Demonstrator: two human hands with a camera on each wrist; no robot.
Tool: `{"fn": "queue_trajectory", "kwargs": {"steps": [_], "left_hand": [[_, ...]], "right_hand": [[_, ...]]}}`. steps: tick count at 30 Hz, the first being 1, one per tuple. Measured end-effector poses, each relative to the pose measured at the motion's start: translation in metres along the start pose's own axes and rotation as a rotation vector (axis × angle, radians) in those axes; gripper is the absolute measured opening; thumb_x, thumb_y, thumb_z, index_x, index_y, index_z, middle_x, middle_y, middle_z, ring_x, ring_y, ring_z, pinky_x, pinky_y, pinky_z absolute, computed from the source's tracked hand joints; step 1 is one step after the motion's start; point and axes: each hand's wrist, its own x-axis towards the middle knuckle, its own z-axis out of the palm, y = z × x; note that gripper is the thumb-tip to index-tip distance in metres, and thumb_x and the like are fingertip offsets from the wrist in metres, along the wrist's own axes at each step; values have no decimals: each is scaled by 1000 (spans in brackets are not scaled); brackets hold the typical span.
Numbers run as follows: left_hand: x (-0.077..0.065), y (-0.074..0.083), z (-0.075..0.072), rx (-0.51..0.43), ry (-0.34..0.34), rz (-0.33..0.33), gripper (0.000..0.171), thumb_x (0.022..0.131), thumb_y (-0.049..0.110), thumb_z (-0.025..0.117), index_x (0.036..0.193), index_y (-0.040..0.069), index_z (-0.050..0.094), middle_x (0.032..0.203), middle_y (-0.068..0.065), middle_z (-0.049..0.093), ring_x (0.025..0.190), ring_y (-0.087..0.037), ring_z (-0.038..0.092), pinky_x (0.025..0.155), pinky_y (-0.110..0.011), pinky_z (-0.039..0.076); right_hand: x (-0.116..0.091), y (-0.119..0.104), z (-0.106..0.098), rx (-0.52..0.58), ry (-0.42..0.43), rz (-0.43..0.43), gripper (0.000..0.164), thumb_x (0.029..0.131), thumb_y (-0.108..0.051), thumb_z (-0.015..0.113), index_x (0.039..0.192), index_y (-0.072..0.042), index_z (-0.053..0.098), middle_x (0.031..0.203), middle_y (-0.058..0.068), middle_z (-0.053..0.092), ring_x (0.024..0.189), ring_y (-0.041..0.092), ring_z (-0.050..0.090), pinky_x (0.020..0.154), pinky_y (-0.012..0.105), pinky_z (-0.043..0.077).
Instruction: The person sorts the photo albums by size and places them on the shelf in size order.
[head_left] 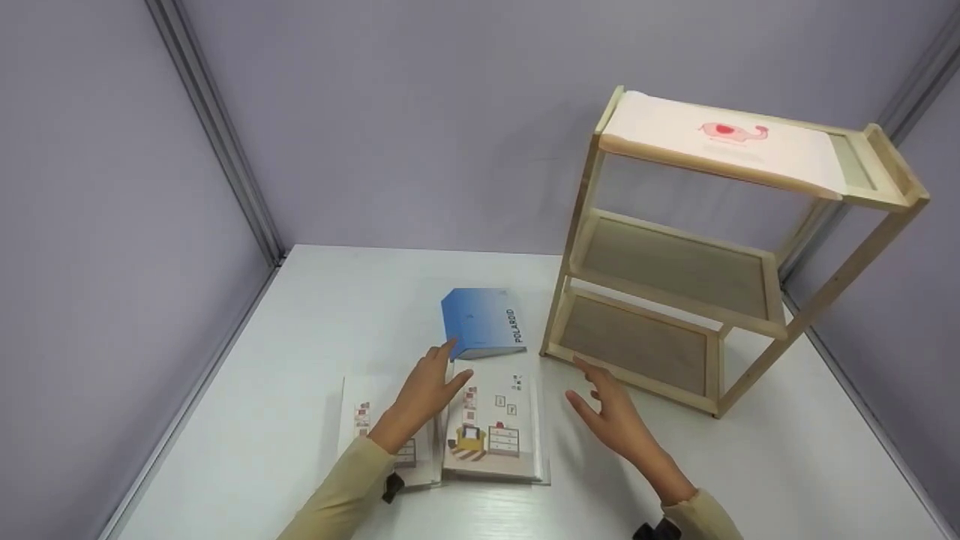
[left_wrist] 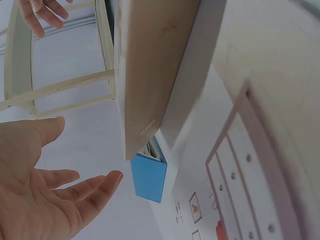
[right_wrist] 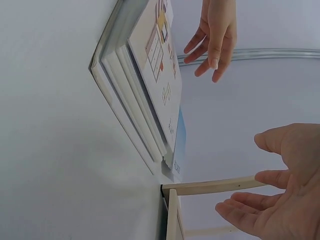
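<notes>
Two stacks of books with illustrated covers lie side by side on the table, the left books [head_left: 363, 427] partly under my left forearm and the right books [head_left: 491, 427] in plain sight. Behind them lies a blue album [head_left: 484, 319] lettered POLAROID; pale pages show at its side in the left wrist view. My left hand [head_left: 427, 384] hovers over the books with loosely spread fingers, its fingertips near the album's front left corner. Whether they touch it I cannot tell. To the right of the books, my right hand [head_left: 613, 416] is held above the table, fingers relaxed and holding nothing.
A wooden three-tier rack [head_left: 679, 300] stands at the right, its front left leg close to the album and my right fingers. A white cloth [head_left: 667, 127] with a pink elephant covers most of its top tier. Walls [head_left: 420, 120] enclose the white table [head_left: 300, 330].
</notes>
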Motion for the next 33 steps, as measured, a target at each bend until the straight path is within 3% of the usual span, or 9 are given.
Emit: {"fn": "queue_trajectory", "kwargs": {"steps": [10, 16, 27, 33], "left_hand": [[-4, -5, 4, -7, -38, -60, 68, 93, 36, 54, 140, -7, 31, 134, -28, 43, 116, -39, 50, 96, -48, 42], [-5, -8, 6, -20, -43, -60, 65, 93, 35, 55, 140, -5, 34, 118, -23, 54, 99, -33, 59, 83, -45, 50], [-9, -12, 13, -2, -58, -54, 64, 92, 37, 55, 134, -9, 41, 105, -20, 59, 93, -31, 59, 82, -48, 48], [-15, -16, 19, -3, -91, -60, 61, 93, 37, 54, 129, -11, 45, 100, -19, 60, 90, -31, 59, 79, -46, 49]], "right_hand": [[-4, 5, 7, 20, -22, 36, 55, 90, -19, 62, 138, -2, 41, 134, 18, 47, 117, 39, 49, 88, 47, 49], [-6, 7, 12, 23, -29, 28, 55, 90, -20, 61, 138, -1, 41, 131, 18, 49, 116, 40, 50, 87, 46, 49], [-11, 11, 20, 40, -38, 42, 54, 90, -20, 62, 136, 0, 43, 130, 19, 50, 115, 40, 50, 87, 46, 49], [-19, 16, 29, 39, -98, 75, 54, 92, -25, 59, 136, 0, 42, 132, 20, 48, 117, 39, 49, 89, 45, 49]]}}
